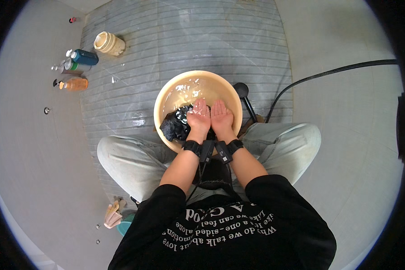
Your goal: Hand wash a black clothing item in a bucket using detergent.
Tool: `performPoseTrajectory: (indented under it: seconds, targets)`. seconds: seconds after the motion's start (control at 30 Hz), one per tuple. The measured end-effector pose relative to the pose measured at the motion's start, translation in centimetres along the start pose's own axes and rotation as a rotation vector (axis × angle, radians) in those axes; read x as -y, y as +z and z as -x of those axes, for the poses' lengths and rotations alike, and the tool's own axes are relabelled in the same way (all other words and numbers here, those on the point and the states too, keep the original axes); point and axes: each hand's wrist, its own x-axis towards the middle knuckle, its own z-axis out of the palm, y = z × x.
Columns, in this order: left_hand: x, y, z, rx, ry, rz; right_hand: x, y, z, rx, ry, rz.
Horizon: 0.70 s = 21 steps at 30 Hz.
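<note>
A round cream plastic basin (pixel 159 101) of water stands on the floor between my knees. Dark wet cloth (pixel 176 126) lies bunched in its left and lower part, partly hidden by my left hand. My left hand (pixel 199 116) is palm up over the basin beside the cloth, fingers pointing away from me and nothing in it. Close at its right, my right hand (pixel 221 116) is also palm up and empty. The inner edges of the two hands lie side by side. Each wrist wears a black strap with a small black box.
At the basin's right lies a black shower head (pixel 241 90); a black hose (pixel 324 73) runs along the right wall. Pump bottles, one blue (pixel 86 57) and one orange (pixel 77 84), stand by the left wall near a cream bucket (pixel 114 45). A teal tub (pixel 123 227) sits at lower left.
</note>
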Motion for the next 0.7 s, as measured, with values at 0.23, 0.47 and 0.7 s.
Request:
performPoseTrajectory:
  seconds: [0.23, 0.47, 0.7]
  targets:
    - [0.3, -1.5, -0.3, 0.017, -0.043, 0.01, -0.2, -1.7, -0.2, 0.109, 0.007, 0.169]
    - [-0.1, 5.4, 3.5, 0.259, -0.116, -0.187, 1.9, 3.2, 2.2, 0.569, -0.068, 0.404]
    - [-9.7, 26.9, 17.0, 0.956, 0.015, -0.286, 11.6, 26.9, 16.9, 0.967, -0.105, 0.081]
